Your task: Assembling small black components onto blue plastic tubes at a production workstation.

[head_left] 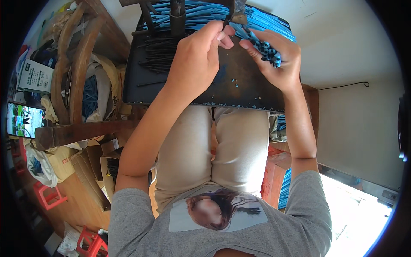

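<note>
My right hand (284, 55) is wrapped around a bundle of thin blue and black strips (266, 50), their cut ends pointing toward me. The fingers of my left hand (198, 60) are pinched together just left of it, at what looks like a thin black strip (226, 22). Both hands are close to a worn metal head (239, 17) of a dark bench device, above a black tray (239, 92). Long blue strips (269, 22) lie along the tray's far side. Black strips (156, 53) are piled at its left. Where the held strips meet the metal head is partly hidden by my fingers.
An upright dark post (177, 21) stands on the tray's far part. Small blue scraps (235, 82) litter the tray. At left are a wooden chair frame (77, 64), a lit phone (25, 121), bags, cardboard boxes (90, 173) and red stools (49, 195). A pale wall (355, 111) bounds the right.
</note>
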A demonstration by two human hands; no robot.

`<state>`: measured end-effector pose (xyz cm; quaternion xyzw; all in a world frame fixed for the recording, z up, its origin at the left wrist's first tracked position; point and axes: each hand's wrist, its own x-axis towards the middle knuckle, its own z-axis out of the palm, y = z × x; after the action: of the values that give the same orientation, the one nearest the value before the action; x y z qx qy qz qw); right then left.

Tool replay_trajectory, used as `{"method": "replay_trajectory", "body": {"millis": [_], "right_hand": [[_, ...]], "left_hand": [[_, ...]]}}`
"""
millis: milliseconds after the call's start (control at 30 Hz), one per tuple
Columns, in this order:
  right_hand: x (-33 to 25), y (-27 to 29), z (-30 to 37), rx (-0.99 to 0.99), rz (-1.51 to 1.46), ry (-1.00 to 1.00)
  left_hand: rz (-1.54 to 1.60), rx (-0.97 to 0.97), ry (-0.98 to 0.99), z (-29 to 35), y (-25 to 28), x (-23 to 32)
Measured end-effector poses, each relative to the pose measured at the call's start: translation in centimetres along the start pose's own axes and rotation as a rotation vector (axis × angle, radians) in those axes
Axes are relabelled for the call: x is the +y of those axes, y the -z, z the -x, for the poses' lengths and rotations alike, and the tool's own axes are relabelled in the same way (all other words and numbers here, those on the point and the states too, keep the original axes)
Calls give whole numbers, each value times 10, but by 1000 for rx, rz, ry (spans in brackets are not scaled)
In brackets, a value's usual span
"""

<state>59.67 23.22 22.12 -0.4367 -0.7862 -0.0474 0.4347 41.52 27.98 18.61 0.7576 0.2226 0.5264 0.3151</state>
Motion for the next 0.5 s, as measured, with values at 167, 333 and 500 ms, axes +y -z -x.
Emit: {"method": "replay_trajectory", "body": {"millis": [167,333,500], "right_hand": [[-3,1,-5,-46,21,-14],[2,3,-4,-73,11,12],[3,5,-2,-69,28,-12]], "left_hand": [[-18,-13,39,2,0,-2],[-44,-19,39,2,-1,-3],[-43,-31,88,2,-1,2]]}}
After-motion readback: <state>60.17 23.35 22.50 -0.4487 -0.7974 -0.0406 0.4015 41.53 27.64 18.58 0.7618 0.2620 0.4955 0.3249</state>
